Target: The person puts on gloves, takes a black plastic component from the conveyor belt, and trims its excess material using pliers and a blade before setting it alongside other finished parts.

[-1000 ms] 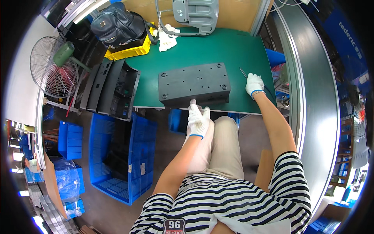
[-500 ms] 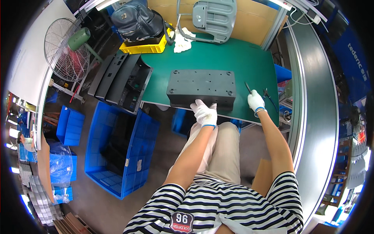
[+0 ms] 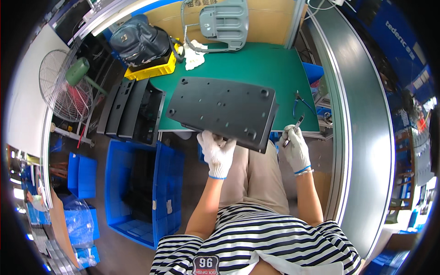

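A large dark-grey plastic housing [image 3: 220, 103], flat-faced with small holes and round corner feet, is tilted at the front edge of the green table. My gloved left hand [image 3: 216, 153] grips its near edge, fingers tucked under it. Off the housing's right end, my gloved right hand [image 3: 295, 150] is closed round a slim utility knife [image 3: 300, 121], its silvery end pointing up and away. A pair of blue-handled pliers [image 3: 299, 101] lies on the table beyond that hand.
Similar dark housings [image 3: 130, 110] stand at the table's left. Below them is a large blue crate [image 3: 167, 192]. At the back sit a yellow tray [image 3: 153, 70] with a black backpack [image 3: 140, 40], a white cloth [image 3: 195, 57] and a grey plastic frame [image 3: 224, 27]. A metal rail [image 3: 343, 114] runs along the right.
The housing has come up off the table toward me and tilted, its right end swung nearer. My right hand has drawn back from the tabletop with the utility knife, closer to the housing.
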Tool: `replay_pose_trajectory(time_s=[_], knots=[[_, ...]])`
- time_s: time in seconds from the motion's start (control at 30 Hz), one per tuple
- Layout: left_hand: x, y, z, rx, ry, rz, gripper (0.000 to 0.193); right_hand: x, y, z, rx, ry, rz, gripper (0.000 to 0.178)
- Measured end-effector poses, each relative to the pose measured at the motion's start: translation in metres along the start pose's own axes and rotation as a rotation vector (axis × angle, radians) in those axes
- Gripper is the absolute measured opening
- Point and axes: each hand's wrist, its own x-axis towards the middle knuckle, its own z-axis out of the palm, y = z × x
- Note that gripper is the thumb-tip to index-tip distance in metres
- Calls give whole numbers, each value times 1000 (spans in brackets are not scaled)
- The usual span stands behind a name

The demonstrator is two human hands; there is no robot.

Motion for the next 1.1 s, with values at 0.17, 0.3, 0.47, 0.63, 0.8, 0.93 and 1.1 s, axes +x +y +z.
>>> replay_pose_trajectory(time_s=[0.17, 0.3, 0.47, 0.63, 0.8, 0.93, 1.1], knots=[[-35, -63, 13, 291, -17, 389, 73, -39, -26, 62, 36, -5, -47, 17], [-44, -106, 16, 254, 128, 704, 64, -59, -32, 83, 143, 86, 60, 24], [-51, -140, 14, 245, 56, 780, 60, -76, -26, 91, 76, 128, -5, 26], [-79, -166, 18, 250, 0, 788, 56, -87, -23, 98, 47, 110, 24, 25], [-102, -181, 26, 260, -21, 774, 52, -91, -15, 99, 38, 49, 11, 26], [-99, -195, 29, 282, -6, 770, 50, -98, -13, 96, 152, -41, 3, 31], [-85, -209, 32, 299, 22, 773, 46, -97, 0, 83, 96, -14, -11, 45]])
